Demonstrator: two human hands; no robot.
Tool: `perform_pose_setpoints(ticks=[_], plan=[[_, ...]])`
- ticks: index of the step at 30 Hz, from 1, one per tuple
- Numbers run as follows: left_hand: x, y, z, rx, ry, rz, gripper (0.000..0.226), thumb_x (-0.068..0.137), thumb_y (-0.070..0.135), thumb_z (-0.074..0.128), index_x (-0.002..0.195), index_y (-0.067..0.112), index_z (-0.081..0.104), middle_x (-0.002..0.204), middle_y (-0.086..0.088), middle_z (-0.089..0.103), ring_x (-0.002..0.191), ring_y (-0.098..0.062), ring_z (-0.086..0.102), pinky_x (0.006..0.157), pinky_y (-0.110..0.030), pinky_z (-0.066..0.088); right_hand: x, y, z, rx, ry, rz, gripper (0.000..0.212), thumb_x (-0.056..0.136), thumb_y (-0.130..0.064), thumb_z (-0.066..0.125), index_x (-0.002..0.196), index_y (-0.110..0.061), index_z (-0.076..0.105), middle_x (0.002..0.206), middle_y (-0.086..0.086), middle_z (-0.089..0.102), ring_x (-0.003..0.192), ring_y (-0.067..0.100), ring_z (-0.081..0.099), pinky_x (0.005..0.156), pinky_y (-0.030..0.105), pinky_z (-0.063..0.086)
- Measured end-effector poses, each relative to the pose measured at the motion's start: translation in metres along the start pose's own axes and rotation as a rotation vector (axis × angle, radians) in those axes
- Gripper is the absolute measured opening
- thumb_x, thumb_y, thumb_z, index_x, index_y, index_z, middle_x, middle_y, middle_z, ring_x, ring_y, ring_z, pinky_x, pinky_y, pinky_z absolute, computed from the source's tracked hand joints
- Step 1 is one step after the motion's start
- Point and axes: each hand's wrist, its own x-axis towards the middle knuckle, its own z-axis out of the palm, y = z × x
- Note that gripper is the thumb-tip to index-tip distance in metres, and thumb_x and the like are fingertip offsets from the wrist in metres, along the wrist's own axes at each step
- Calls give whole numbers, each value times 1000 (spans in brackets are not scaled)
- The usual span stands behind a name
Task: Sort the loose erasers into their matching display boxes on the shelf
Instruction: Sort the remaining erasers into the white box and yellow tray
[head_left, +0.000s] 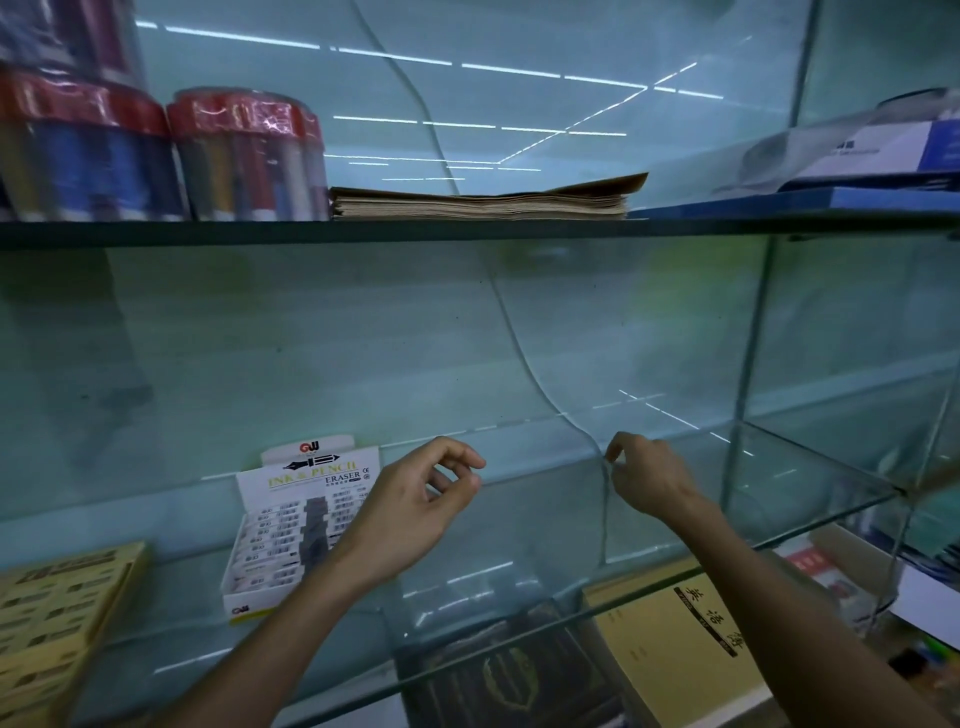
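Both our hands hover over the glass shelf (675, 525) — left hand (415, 504) and right hand (644, 473) loosely curled, holding nothing we can make out. White eraser box (291, 530) looks approx full; yellow box (57, 597) too. No loose erasers visible — sorting prob. near done.

both forearms reach forward; the left hand (415, 501) hangs with fingers loosely curled, the right hand (647, 475) likewise, fingertips drooping.
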Motion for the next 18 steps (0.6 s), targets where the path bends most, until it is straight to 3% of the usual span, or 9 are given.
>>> perform_pose_setpoints(ticks=[3, 7, 9, 13, 18], plan=[[-4, -1, -9, 4, 34, -14, 11, 92, 23, 63, 93, 34, 64, 91, 13, 66, 79, -14, 63, 67, -16, 45, -8, -5, -1, 228, 28, -63, 16, 87, -15, 59, 101, -24, 60, 94, 7, 69, 79, 25, 63, 63, 27, 46], [-10, -1, -20, -16, 70, -55, 11, 93, 22, 63, 93, 32, 66, 81, 19, 65, 69, -7, 57, 58, -10, 40, -31, -26, 0, 621, 105, -227, 20, 87, -7, 67, 99, -22, 60, 90, -6, 66, 77, 16, 64, 58, 7, 44], [-13, 0, -23, -31, 76, -63, 11, 93, 22, 64, 93, 32, 66, 82, 17, 64, 69, -7, 56, 57, -11, 40, -41, -38, 0, 695, 112, -282, 21, 87, -8, 68, 97, -25, 62, 90, -14, 65, 83, 14, 64, 64, 8, 46], [-18, 0, -31, -49, 76, -47, 14, 92, 19, 65, 97, 32, 65, 95, 10, 64, 71, -9, 57, 57, -17, 44, -62, -64, 1, 811, 55, -365, 23, 85, -11, 71, 94, -31, 65, 93, -13, 68, 88, 5, 64, 75, 15, 51], [-28, 4, -40, 17, 60, 15, 20, 92, 19, 65, 103, 35, 64, 102, 15, 62, 73, -8, 58, 58, -19, 47, -94, -107, 1, 976, -174, -493, 17, 86, -6, 69, 102, -13, 65, 97, 3, 71, 89, 16, 68, 78, 25, 56]])
